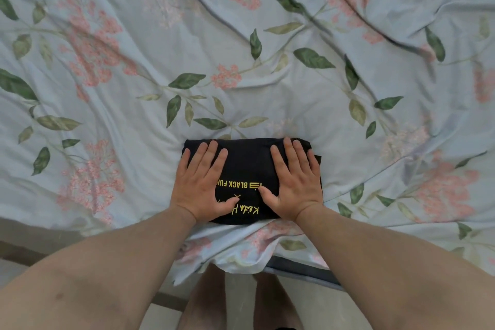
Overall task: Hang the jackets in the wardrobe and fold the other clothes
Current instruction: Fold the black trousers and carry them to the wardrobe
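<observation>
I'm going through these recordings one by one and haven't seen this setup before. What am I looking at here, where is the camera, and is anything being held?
There is no machine here: a person does the work with bare hands. The single picture comes from a wide-angle camera worn on the person's head, looking forward and down, so the forearms enter from the bottom edge. The surface is a bed covered by a pale blue floral sheet, wrinkled, with its near edge hanging toward the floor. On it, close to the person, lies a black garment with yellow lettering, folded into a compact rectangle. The left hand and the right hand both lie flat on it, fingers straight, pressing it down. Nothing is gripped. No jackets or wardrobe appear in this view.
</observation>
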### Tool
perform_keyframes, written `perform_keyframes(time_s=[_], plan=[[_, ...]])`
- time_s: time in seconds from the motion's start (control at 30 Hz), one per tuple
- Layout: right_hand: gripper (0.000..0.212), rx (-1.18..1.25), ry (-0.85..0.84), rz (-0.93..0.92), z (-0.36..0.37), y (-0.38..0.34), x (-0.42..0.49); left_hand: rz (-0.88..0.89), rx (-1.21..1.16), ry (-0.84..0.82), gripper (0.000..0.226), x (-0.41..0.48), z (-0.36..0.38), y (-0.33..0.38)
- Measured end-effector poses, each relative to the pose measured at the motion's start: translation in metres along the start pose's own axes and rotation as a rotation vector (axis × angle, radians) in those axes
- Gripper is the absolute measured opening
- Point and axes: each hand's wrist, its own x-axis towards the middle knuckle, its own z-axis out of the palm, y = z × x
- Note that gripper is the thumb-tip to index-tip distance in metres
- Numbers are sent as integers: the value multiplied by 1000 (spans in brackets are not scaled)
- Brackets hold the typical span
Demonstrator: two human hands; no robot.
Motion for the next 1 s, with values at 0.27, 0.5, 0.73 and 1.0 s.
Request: perform_keyframes(time_s=[0.27, 0.5, 0.73, 1.0], plan=[[101, 389, -57, 428, -36, -10, -16, -606, -334, -20, 103, -23, -26, 29], [58, 1238, -308, 1049, -81, 4, -24, -1125, -1158, -49, 56, -27, -70, 32], [50, 1450, -716, 1030, -144, 12, -41, -1141, -1662, -399, 65, -71, -133, 17], [51, 1550, -645, 693, -295, -31, -64, -1029, -1856, -12, 58, -143, -272, 60]])
